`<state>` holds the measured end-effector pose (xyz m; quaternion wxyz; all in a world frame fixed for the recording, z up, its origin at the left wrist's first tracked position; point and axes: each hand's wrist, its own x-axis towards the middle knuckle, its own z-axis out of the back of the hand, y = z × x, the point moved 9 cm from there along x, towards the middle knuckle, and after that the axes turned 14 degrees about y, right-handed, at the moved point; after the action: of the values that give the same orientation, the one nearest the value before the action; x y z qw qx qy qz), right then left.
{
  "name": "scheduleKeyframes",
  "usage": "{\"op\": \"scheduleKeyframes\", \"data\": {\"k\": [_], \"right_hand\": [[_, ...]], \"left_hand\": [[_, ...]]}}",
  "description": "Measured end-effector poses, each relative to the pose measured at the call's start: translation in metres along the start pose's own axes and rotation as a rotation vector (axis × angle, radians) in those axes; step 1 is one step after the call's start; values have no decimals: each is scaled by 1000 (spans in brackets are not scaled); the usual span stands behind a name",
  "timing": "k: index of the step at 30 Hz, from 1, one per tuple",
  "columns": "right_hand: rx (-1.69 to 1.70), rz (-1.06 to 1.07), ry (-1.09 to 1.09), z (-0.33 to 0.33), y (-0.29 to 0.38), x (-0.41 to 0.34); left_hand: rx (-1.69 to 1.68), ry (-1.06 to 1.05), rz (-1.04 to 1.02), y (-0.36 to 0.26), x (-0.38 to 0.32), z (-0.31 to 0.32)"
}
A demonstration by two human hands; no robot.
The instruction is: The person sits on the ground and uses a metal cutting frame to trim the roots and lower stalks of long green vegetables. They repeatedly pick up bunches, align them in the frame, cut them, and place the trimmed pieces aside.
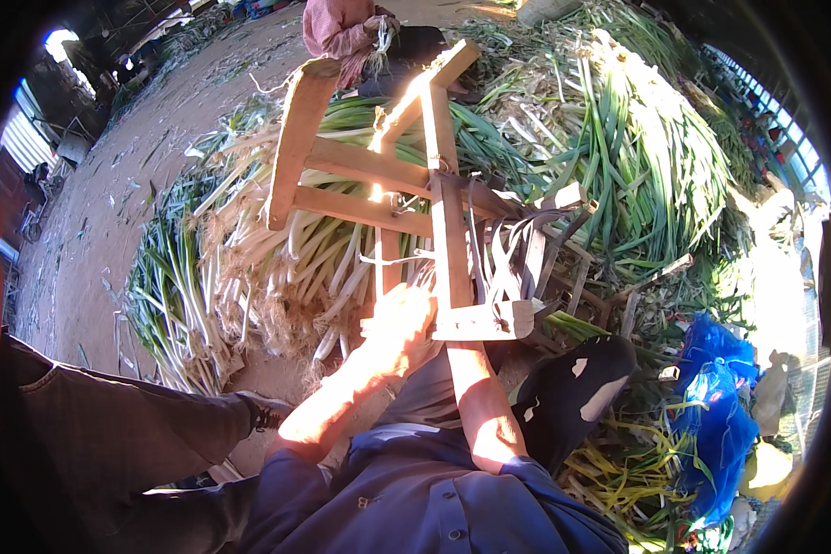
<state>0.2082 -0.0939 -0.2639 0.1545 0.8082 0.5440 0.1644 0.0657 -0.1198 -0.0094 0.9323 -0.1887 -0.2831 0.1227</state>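
Observation:
A wooden frame point(450, 235) of nailed bars, perhaps a small stool frame, stands tilted before me. My left hand point(398, 329), washed out by sunlight, is closed around its near lower bar point(485, 322). Thin strands show just above those fingers. My right forearm point(485, 398) reaches up behind that bar, which hides the hand itself. Flat dark straps point(512, 256) hang loosely from the frame's right side. Beneath and beyond it lies a heap of leeks or large green onions point(305, 242), roots towards me.
A seated person point(346, 34) at the top holds rooted stalks. Another person's trousered leg point(131, 415) is close on my left. More green stalks point(637, 145) are piled at right, above a blue mesh bag point(717, 415). Cut sticks point(654, 277) poke out near the frame.

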Motion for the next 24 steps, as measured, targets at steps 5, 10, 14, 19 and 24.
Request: {"op": "scheduleKeyframes", "data": {"k": [5,10,14,19,24], "right_hand": [[-6,-8,9,0,-2,0],[-12,-10,0,1,-2,-3],[-10,-14,-5,1,-3,-9],[-12,-23,-10,1,-6,-17],[-10,-32,-13,1,-7,-21]], "left_hand": [[14,-16,-46,-3,0,5],[-19,-14,-109,-8,-3,8],[-36,-21,-129,-13,-6,11],[-34,-27,-131,-16,-10,13],[-34,-15,-110,-15,-16,14]]}}
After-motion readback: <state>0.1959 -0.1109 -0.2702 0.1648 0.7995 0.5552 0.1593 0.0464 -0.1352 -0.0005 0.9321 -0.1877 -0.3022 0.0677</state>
